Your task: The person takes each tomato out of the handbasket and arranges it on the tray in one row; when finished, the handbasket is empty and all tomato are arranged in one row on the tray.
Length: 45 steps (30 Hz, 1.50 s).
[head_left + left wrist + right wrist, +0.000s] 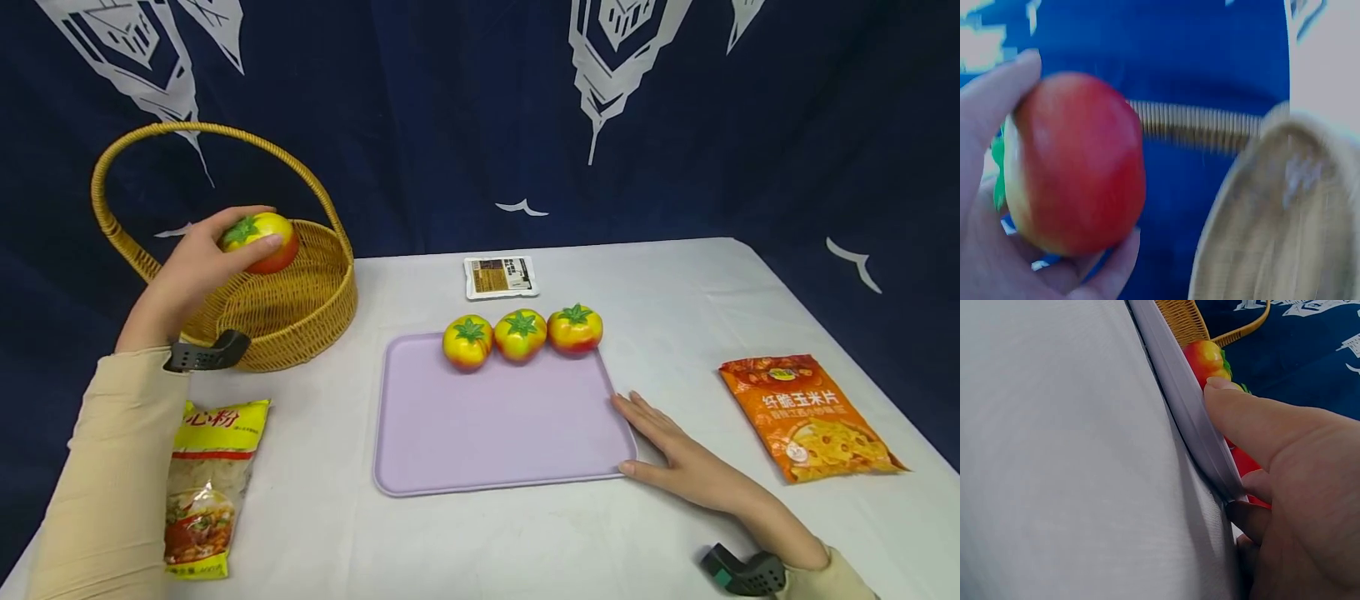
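My left hand (183, 271) grips a red-and-yellow tomato (272, 254) with a green leafy top, raised over the wicker basket (318, 333). In the left wrist view, thumb and fingers wrap the tomato (1079, 169), apart from the blurred basket rim (1222, 181). A lilac tray (502, 425) lies mid-table. Along its far edge sit a left tomato (468, 343), a middle tomato (521, 335) and a right tomato (574, 330). My right hand (686, 462) rests at the tray's right edge, fingers extended; the right wrist view shows its thumb by the tray rim (1194, 419).
Left of the tray lies a yellow-topped food packet (213, 492), partly behind the left sleeve (112, 475). A small white sachet (501, 277) lies behind the tomatoes. An orange snack bag (813, 417) is at the right. A dark blue curtain (450, 125) hangs behind the white-covered table (480, 542).
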Available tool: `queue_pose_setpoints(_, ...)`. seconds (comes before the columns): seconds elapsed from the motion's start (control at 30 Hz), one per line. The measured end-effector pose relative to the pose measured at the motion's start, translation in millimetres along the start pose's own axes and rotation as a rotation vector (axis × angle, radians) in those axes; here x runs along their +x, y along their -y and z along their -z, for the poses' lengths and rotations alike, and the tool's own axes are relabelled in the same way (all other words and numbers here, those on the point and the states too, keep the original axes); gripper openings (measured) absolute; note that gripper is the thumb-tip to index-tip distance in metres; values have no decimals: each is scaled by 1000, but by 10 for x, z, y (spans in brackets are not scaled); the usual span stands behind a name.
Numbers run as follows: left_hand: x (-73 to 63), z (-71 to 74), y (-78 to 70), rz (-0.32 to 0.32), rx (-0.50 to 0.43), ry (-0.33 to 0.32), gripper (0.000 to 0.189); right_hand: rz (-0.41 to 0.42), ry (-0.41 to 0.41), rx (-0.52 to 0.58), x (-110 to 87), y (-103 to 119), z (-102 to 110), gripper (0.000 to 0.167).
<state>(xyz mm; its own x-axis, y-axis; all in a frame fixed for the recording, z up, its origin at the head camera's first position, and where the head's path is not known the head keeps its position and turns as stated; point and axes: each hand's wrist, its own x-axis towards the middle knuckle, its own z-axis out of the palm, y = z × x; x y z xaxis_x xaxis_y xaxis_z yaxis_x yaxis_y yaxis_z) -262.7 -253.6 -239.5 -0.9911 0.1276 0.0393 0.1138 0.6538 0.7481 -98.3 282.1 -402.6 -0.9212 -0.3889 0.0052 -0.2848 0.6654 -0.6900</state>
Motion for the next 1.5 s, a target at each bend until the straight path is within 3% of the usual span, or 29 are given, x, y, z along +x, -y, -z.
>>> queue_pose_setpoints(0.17,-46,-401,-253,-171,20,150,60,13,-4,1,14,-16,14,75)
queue_pose_setpoints(0.3,52,-843,-278,-309,93,279,62,18,-9,5,12,-28,14,75)
queue_pose_setpoints(0.47,169,-1291,-191,-364,143,372,65,19,-11,8,0,-34,-3,75)
queue_pose_setpoints(0.6,235,-1501,-82,-402,166,412,65,14,-12,6,-12,-27,-15,75)
queue_pose_setpoints(1.03,310,-1661,55,-461,178,526,73,-4,-3,8,24,-42,-5,76)
queue_pose_setpoints(1.5,279,-1663,89,-395,174,465,86,3,2,5,64,-56,8,75)
